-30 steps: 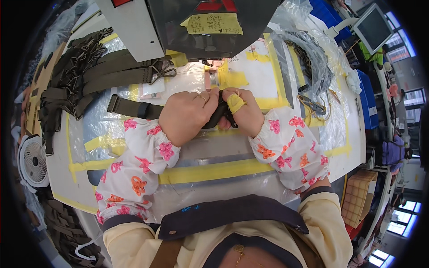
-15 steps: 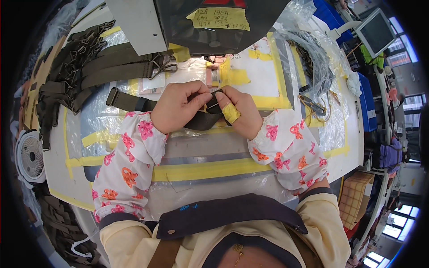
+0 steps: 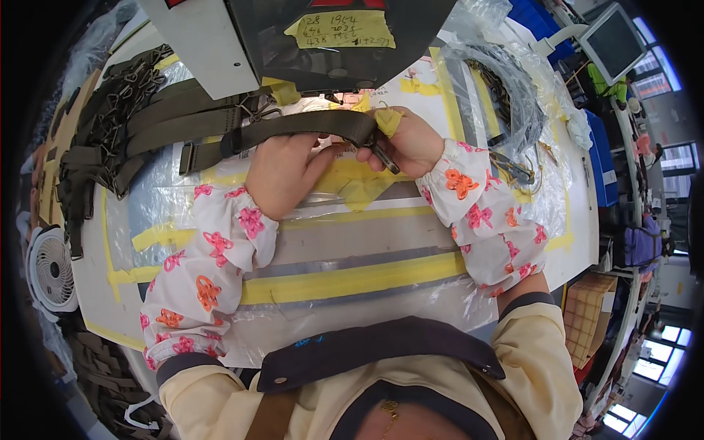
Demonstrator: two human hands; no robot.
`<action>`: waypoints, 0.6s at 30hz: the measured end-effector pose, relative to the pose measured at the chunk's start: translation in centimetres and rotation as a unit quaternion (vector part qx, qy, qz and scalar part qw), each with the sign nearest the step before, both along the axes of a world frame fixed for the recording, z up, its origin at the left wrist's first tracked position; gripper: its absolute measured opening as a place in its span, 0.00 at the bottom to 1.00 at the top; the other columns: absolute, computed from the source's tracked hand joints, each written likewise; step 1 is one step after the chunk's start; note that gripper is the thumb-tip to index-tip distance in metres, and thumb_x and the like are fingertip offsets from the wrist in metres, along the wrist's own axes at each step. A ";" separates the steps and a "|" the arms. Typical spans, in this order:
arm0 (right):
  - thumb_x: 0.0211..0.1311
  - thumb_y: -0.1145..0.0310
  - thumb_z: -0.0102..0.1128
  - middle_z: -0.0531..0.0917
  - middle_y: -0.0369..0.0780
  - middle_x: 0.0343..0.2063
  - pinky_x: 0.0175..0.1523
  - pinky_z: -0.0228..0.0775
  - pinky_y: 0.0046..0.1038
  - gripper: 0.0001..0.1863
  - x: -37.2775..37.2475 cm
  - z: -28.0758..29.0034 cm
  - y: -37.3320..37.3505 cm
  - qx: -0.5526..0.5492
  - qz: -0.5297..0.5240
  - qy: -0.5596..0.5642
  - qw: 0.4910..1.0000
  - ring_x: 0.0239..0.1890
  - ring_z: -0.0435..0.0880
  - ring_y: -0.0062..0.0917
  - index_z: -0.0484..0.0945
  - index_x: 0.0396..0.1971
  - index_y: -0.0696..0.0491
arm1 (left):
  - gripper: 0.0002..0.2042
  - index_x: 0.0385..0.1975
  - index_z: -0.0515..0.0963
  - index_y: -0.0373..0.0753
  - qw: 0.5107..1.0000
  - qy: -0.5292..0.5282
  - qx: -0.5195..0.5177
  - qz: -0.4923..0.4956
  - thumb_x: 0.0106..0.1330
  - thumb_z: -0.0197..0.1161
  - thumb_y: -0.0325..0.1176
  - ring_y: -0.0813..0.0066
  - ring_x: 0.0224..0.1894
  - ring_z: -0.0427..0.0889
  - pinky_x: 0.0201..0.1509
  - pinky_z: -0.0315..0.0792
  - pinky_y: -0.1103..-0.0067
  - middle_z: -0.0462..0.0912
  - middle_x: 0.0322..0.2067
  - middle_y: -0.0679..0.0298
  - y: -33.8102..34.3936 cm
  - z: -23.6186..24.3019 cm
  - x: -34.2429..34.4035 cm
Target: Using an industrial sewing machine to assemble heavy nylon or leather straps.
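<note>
A dark olive webbing strap [image 3: 308,126] arches across both hands in front of the machine head. My right hand [image 3: 418,147], with yellow tape around a finger, grips its right end, where a dark metal buckle [image 3: 386,158] hangs at the fingers. My left hand [image 3: 282,174] is at the middle of the strap; its fingers go behind the webbing and are partly hidden, while the thumb points right below it. The strap's other end lies to the left of that hand, with a rectangular metal buckle [image 3: 188,158] on it.
The dark machine head [image 3: 345,44] overhangs the work spot, a small light glowing beneath. Several olive straps with metal hooks [image 3: 117,125] are heaped at the left. Snips [image 3: 513,169] lie right, near a plastic-wrapped bundle [image 3: 506,95]. A white fan [image 3: 53,268] stands far left.
The strap was looped low between both hands; now it is stretched in an arch above them. My right hand has moved right and up with the buckle end, turning outward. The left hand has flattened.
</note>
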State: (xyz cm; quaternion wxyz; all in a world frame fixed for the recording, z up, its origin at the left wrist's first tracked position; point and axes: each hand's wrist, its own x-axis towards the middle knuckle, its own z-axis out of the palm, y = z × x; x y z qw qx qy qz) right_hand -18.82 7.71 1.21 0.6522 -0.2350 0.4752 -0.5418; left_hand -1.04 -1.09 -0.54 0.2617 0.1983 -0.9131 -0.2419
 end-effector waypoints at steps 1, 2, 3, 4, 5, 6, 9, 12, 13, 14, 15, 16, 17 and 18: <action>0.66 0.64 0.44 0.79 0.44 0.26 0.19 0.72 0.23 0.13 -0.3 -0.1 0.0 0.000 -0.004 0.000 1.000 0.21 0.79 0.23 0.72 0.39 0.58 | 0.08 0.32 0.77 0.37 1.000 0.000 0.000 -0.004 0.54 0.61 0.32 0.57 0.31 0.78 0.34 0.72 0.70 0.79 0.28 0.55 -0.4 0.0 -0.2; 0.65 0.64 0.44 0.79 0.43 0.27 0.19 0.72 0.22 0.13 -0.6 -0.2 -0.1 0.015 0.021 -0.003 1.000 0.21 0.79 0.22 0.72 0.39 0.58 | 0.09 0.33 0.77 0.37 0.998 0.038 -0.051 -0.013 0.53 0.62 0.32 0.56 0.31 0.78 0.34 0.72 0.70 0.79 0.28 0.55 -0.7 0.0 -0.2; 0.65 0.64 0.44 0.79 0.41 0.27 0.18 0.71 0.21 0.12 -0.7 -0.2 -0.2 0.029 0.047 -0.006 0.998 0.21 0.79 0.21 0.72 0.39 0.57 | 0.09 0.33 0.77 0.37 0.992 0.077 -0.102 -0.022 0.53 0.62 0.31 0.56 0.31 0.78 0.34 0.72 0.70 0.79 0.28 0.55 -1.0 0.0 -0.2; 0.65 0.64 0.44 0.79 0.41 0.27 0.18 0.71 0.21 0.12 -0.9 -0.4 -0.1 0.032 0.042 -0.014 0.998 0.21 0.79 0.21 0.72 0.39 0.57 | 0.09 0.33 0.77 0.37 0.992 0.071 -0.098 -0.028 0.53 0.62 0.31 0.56 0.31 0.78 0.34 0.72 0.70 0.79 0.28 0.55 -1.2 0.0 -0.5; 0.65 0.64 0.45 0.79 0.41 0.26 0.17 0.70 0.21 0.12 -1.0 -0.5 -0.1 0.056 0.042 -0.024 0.997 0.20 0.79 0.21 0.72 0.39 0.56 | 0.10 0.34 0.78 0.37 0.989 0.083 -0.109 -0.062 0.52 0.63 0.31 0.57 0.31 0.78 0.34 0.72 0.71 0.79 0.28 0.55 -1.4 0.1 -0.7; 0.65 0.65 0.45 0.79 0.40 0.25 0.17 0.70 0.20 0.11 -1.1 -0.5 -0.1 0.079 0.041 -0.036 0.995 0.20 0.78 0.20 0.72 0.39 0.56 | 0.11 0.35 0.78 0.37 0.983 0.095 -0.120 -0.096 0.51 0.64 0.30 0.57 0.31 0.78 0.34 0.72 0.72 0.79 0.28 0.55 -1.6 0.2 -0.9; 0.64 0.65 0.45 0.78 0.39 0.25 0.16 0.69 0.21 0.11 -0.9 0.0 -0.2 0.079 0.073 0.021 0.994 0.19 0.78 0.20 0.72 0.39 0.55 | 0.11 0.34 0.78 0.36 0.985 0.073 -0.090 -0.124 0.50 0.65 0.28 0.60 0.31 0.79 0.33 0.72 0.75 0.79 0.29 0.57 -1.9 0.3 -0.4; 0.64 0.66 0.45 0.78 0.39 0.25 0.15 0.67 0.21 0.11 0.1 0.2 -1.0 0.080 0.064 0.016 0.995 0.17 0.76 0.19 0.72 0.39 0.55 | 0.11 0.34 0.78 0.38 0.986 0.041 -0.086 -0.135 0.50 0.65 0.28 0.63 0.31 0.79 0.33 0.72 0.77 0.79 0.30 0.58 -2.3 1.0 0.6; 0.63 0.60 0.48 0.78 0.40 0.24 0.15 0.65 0.19 0.14 -0.9 -0.1 -0.6 0.059 0.066 0.004 0.996 0.15 0.75 0.19 0.72 0.39 0.56 | 0.11 0.35 0.78 0.39 0.975 0.054 -0.170 -0.132 0.50 0.65 0.28 0.64 0.31 0.79 0.33 0.72 0.76 0.79 0.30 0.58 -2.5 0.7 -0.7; 0.63 0.60 0.48 0.78 0.40 0.24 0.15 0.65 0.19 0.14 -1.4 -0.6 0.1 0.068 0.051 0.006 0.996 0.15 0.75 0.19 0.72 0.39 0.56 | 0.11 0.36 0.77 0.41 0.957 0.069 -0.252 -0.127 0.51 0.64 0.29 0.64 0.31 0.78 0.34 0.72 0.76 0.78 0.30 0.59 -2.7 0.0 -2.0; 0.61 0.57 0.53 0.78 0.40 0.24 0.18 0.66 0.20 0.17 -1.6 -1.1 0.9 0.007 -0.051 0.112 0.992 0.17 0.76 0.21 0.72 0.39 0.56 | 0.12 0.39 0.75 0.43 0.952 0.058 -0.265 -0.140 0.54 0.62 0.31 0.64 0.31 0.78 0.34 0.73 0.76 0.78 0.30 0.59 -2.9 -1.1 -3.3; 0.58 0.54 0.57 0.78 0.40 0.24 0.21 0.67 0.20 0.20 -0.6 -1.1 0.9 -0.064 -0.132 0.204 0.968 0.18 0.76 0.22 0.72 0.39 0.57 | 0.12 0.39 0.75 0.43 0.953 0.047 -0.264 -0.138 0.54 0.62 0.31 0.64 0.31 0.78 0.34 0.73 0.76 0.78 0.30 0.59 -2.9 -0.9 -2.6; 0.49 0.55 0.67 0.79 0.41 0.24 0.30 0.71 0.24 0.25 0.3 -2.3 0.7 -0.142 -0.160 0.333 0.918 0.24 0.78 0.26 0.73 0.39 0.58 | 0.12 0.41 0.74 0.43 0.959 -0.011 -0.257 -0.120 0.55 0.60 0.32 0.63 0.32 0.78 0.34 0.73 0.76 0.78 0.30 0.59 -2.9 -0.8 -2.0; 0.49 0.55 0.67 0.79 0.41 0.24 0.30 0.71 0.24 0.25 0.5 -2.5 0.5 -0.141 -0.160 0.324 0.922 0.24 0.78 0.26 0.73 0.39 0.58 | 0.13 0.42 0.74 0.42 0.961 -0.066 -0.249 -0.103 0.57 0.59 0.32 0.63 0.33 0.79 0.35 0.73 0.75 0.78 0.30 0.58 -3.0 -0.6 -1.5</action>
